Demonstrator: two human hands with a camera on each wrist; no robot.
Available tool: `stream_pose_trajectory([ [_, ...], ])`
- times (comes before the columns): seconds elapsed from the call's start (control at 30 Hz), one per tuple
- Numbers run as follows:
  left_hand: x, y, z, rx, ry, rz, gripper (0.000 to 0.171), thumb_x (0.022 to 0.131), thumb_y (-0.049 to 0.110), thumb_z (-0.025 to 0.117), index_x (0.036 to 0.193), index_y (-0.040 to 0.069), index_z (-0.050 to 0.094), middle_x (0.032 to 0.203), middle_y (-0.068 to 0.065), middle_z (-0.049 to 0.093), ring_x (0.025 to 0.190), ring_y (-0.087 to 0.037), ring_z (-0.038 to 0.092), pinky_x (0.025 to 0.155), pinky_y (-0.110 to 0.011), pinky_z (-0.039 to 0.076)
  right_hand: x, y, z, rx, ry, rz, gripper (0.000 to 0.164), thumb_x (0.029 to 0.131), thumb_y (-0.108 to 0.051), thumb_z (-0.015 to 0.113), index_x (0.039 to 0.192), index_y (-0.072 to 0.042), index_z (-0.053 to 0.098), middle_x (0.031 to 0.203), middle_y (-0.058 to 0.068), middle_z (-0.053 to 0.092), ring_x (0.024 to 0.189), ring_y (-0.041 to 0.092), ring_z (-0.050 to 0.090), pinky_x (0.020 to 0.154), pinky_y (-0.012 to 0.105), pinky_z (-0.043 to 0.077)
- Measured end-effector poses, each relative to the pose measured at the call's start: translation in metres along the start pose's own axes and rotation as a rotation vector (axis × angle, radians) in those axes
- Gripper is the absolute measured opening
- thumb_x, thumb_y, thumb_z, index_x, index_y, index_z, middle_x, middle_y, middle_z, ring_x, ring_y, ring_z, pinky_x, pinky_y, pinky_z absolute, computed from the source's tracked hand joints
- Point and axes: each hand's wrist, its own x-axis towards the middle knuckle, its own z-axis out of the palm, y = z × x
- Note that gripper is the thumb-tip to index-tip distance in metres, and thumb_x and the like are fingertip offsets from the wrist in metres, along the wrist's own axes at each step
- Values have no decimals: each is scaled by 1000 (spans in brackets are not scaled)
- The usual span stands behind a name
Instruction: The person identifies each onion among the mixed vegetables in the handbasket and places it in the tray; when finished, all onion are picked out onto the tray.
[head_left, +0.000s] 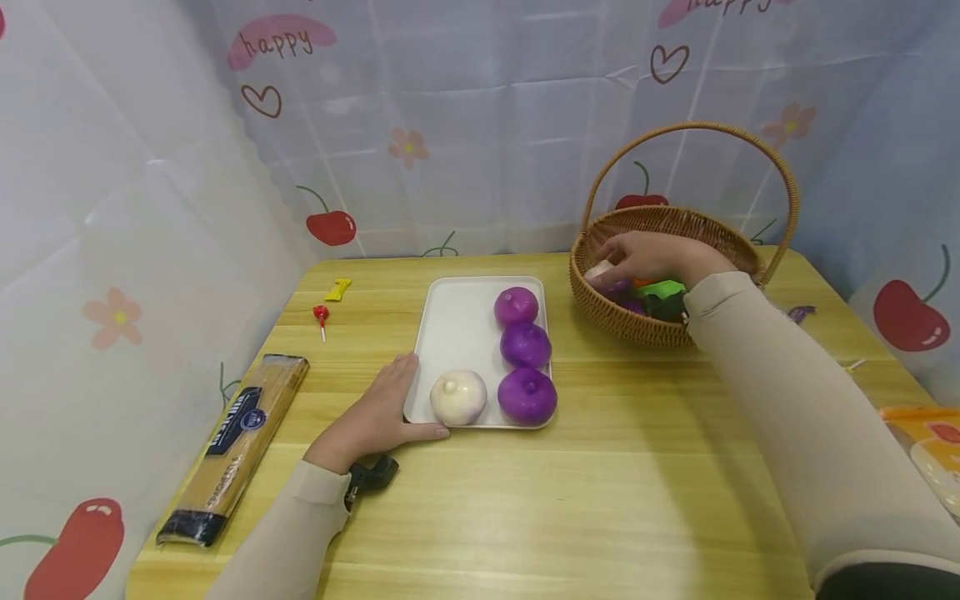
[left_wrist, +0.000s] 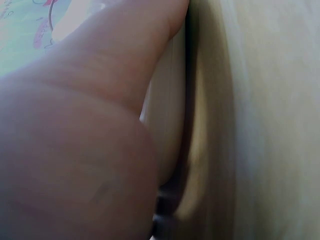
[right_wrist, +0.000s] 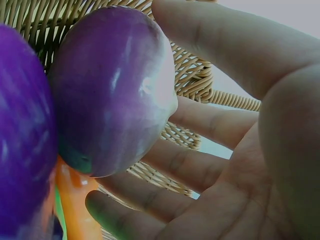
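My right hand reaches into a wicker basket and holds a white-and-purple onion between thumb and fingers. The palm stands apart from it in the right wrist view. A darker purple onion lies beside it. My left hand rests at the near left corner of a white tray, fingers along its left side and thumb by the near edge. On the tray, several purple onions line the right side, and a white onion sits near left. The left wrist view is blurred.
A spaghetti pack lies at the table's left, with a red lollipop and yellow wrapped candy behind it. Green and orange items lie in the basket, whose tall handle arches overhead. An orange package lies far right.
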Motion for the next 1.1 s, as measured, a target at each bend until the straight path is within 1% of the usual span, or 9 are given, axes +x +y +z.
stream_pose_trajectory([
  [0.17,0,0,0,-1,-3,-2,134,81,69,82,164,-10,12,171,-26,13,157,-40,8,126,-51,9,1,0,1,-34,18,-14,81,94,-56,76,148,1,55,139,24,58,127,40,54,107,62,43],
  [0.37,0,0,0,-4,2,5,134,81,68,82,164,-10,12,171,-26,13,157,-40,8,126,-51,9,1,0,2,-38,28,-25,77,96,-53,76,146,2,56,137,23,59,125,39,55,106,61,43],
  [0.6,0,-1,-1,-2,4,11,134,81,68,82,164,-10,11,170,-27,12,157,-41,9,126,-51,9,1,0,2,-52,29,-24,76,96,-51,76,147,1,56,137,24,59,126,40,54,107,62,42],
  [0.83,0,0,-2,0,4,11,134,81,68,82,164,-11,12,170,-27,13,157,-41,9,126,-51,10,0,0,2,-98,44,-45,75,97,-51,75,146,3,57,136,24,60,126,41,55,107,62,43],
  [1.0,1,-1,-1,-1,6,11,136,81,71,81,164,-10,10,170,-27,13,157,-42,9,126,-52,9,1,0,1,-100,49,-40,71,97,-51,75,143,1,60,130,19,64,120,37,58,104,60,45],
  [1.1,1,-2,-1,-2,8,12,137,80,72,81,164,-10,10,170,-28,13,157,-42,9,126,-52,9,1,1,2,-71,44,-37,68,98,-51,75,141,0,61,126,16,65,114,34,60,101,57,48],
])
